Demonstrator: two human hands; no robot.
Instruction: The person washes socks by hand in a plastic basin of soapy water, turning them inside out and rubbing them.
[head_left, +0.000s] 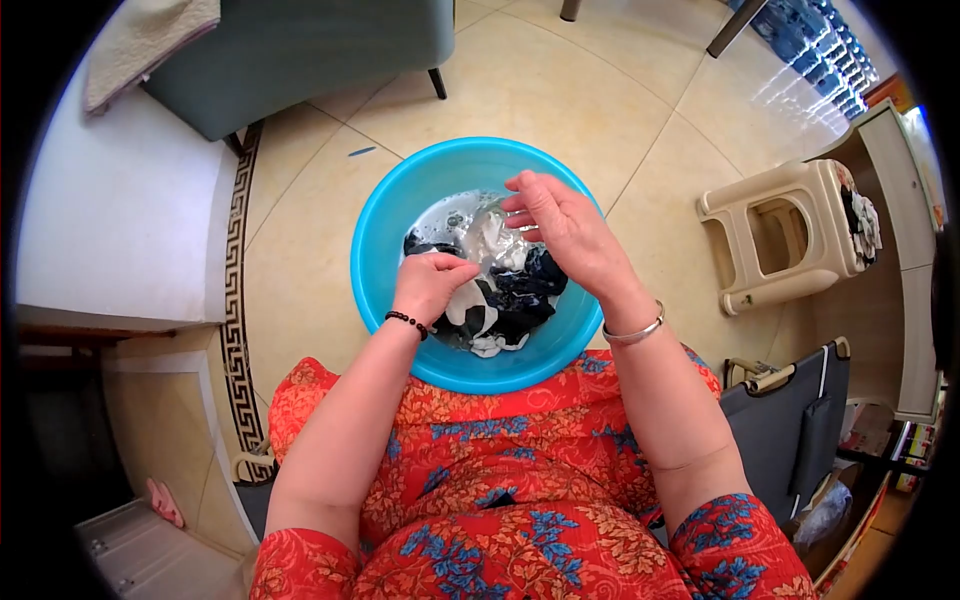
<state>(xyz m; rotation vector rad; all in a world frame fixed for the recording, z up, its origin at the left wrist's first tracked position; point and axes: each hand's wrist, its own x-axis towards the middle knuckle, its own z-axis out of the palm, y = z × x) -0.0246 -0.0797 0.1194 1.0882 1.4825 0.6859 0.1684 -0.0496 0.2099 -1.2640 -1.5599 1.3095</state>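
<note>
A blue plastic basin (378, 205) stands on the floor against my knees, with soapy water (452, 212) and wet clothes inside. Dark garments (530, 290) and white cloth pieces (495, 238) lie in the water. My left hand (432, 285), with a dark bead bracelet, is over the basin's left part, thumb and fingers pinched together; what they hold, if anything, I cannot make out. Over the right side hovers my right hand (565, 228), wearing a silver bangle, its fingers apart and nothing visible in them.
A beige plastic stool (735, 240) at the right has cloth pieces (862, 225) on it. The grey-green armchair (320, 60) stands at the back left. A dark folding chair (785, 430) is beside me at the right. Blue bottles (810, 50) are stacked at the far right.
</note>
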